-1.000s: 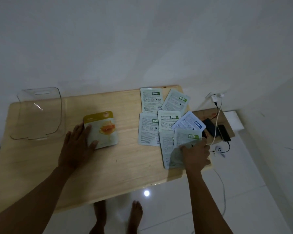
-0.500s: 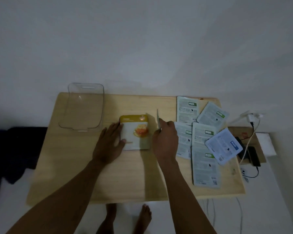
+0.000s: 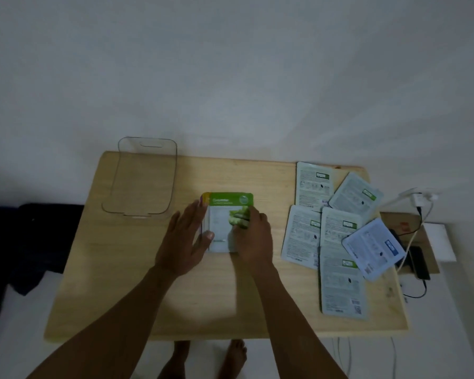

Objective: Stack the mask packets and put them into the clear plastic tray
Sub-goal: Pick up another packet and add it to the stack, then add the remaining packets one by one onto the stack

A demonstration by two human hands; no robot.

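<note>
A green-topped mask packet (image 3: 225, 214) lies face up mid-table on top of the yellow packet, whose edge peeks out at its upper left. My left hand (image 3: 186, 239) presses flat against the stack's left edge, thumb on the packet. My right hand (image 3: 251, 233) rests on the packet's right side, fingers over it. Several packets lie face down at the table's right, among them a blue-labelled one (image 3: 374, 247) and a long one (image 3: 341, 285) near the front edge. The clear plastic tray (image 3: 145, 203) stands empty at the table's far left.
The wooden table (image 3: 148, 296) stands against a white wall. Cables, a charger and a black device (image 3: 419, 258) lie on a low surface off the right edge. Dark cloth (image 3: 25, 242) sits on the floor at left. Bare feet show below the front edge.
My right hand brought the green packet from the right and laid it face up on the yellow one. My left hand stayed at the stack's left side.
</note>
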